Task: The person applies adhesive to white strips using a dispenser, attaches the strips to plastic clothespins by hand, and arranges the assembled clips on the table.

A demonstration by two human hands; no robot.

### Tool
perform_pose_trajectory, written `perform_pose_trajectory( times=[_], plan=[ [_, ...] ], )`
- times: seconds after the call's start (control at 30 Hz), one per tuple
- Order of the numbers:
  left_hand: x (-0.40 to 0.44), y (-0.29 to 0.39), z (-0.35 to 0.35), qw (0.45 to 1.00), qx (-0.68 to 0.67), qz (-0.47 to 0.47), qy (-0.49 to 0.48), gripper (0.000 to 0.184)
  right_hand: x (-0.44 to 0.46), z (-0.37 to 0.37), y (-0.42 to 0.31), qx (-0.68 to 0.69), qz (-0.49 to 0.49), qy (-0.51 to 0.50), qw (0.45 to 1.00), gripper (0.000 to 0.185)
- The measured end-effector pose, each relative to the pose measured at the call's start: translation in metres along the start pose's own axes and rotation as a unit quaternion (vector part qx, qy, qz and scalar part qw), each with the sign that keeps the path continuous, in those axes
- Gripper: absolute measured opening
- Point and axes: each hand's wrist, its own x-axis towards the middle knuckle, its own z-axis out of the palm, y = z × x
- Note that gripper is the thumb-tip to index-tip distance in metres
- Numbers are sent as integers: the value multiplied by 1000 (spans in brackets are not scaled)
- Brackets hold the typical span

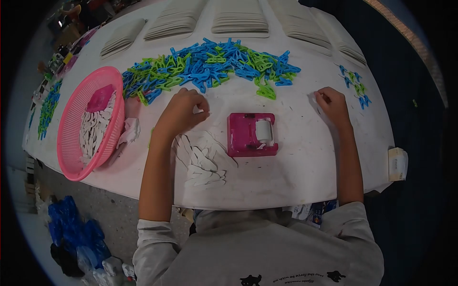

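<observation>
My left hand [185,113] hovers over the table with its fingers curled and the thumb and forefinger close together; anything in that pinch is too small to make out. Across from it, my right hand [332,106] is also closed in a pinch near the table's right side, and its contents cannot be made out. Between them stands a pink tape dispenser [238,136] with a white roll [263,130] in it. Loose white strips with dark edges [202,159] lie just below my left hand. Blue and green plastic clothespins [210,64] are heaped beyond both hands.
A tilted pink basket [71,143] at left holds white strips and a magenta piece [100,98]. Stacks of pale cards [238,19] line the far edge. Several joined clips [354,85] lie at right. A small box [397,164] sits at the right edge.
</observation>
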Motion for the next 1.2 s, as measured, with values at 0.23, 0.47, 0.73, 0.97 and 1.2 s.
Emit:
perform_pose_trajectory(
  times=[0.23,0.47,0.73,0.97,1.2],
  plan=[
    [8,61,15,967,-125,154,163,18,-27,10,-117,182,-148,131,963,24],
    [-5,101,37,952,-145,220,157,24,-52,33,-152,200,-283,70,936,35],
    [-3,94,32,957,-189,189,110,21,-51,35,-144,249,-286,30,925,25],
    [1,92,36,920,-321,153,162,23,-47,31,-138,252,-192,31,948,26],
    [-4,98,47,921,-309,130,198,26,-46,32,-141,231,-179,11,956,24]
  ],
)
